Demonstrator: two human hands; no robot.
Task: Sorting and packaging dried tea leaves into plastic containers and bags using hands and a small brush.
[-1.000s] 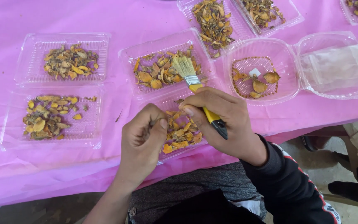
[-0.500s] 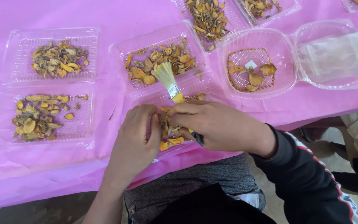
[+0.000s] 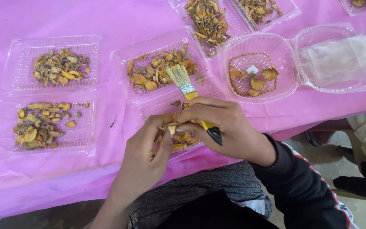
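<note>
My right hand (image 3: 225, 127) holds a small paintbrush (image 3: 190, 90) with a yellow and black handle, bristles pointing away from me over an open clear clamshell tray (image 3: 162, 63) of dried orange-brown slices. My left hand (image 3: 147, 154) pinches a small pale piece (image 3: 172, 127) together with the right fingertips. Both hands hover above the near half of that tray, where more slices (image 3: 183, 140) lie, partly hidden by my fingers.
Another clamshell tray of slices (image 3: 49, 95) lies at the left on the pink tablecloth (image 3: 106, 25). A round clear container (image 3: 257, 68) with a few slices and an open lid (image 3: 335, 59) sits at the right. More filled trays (image 3: 210, 19) line the far edge. The table edge runs just under my hands.
The brush has swung so its bristles rest lower over the far tray half. Both hands have closed together on a small piece over the near half.
</note>
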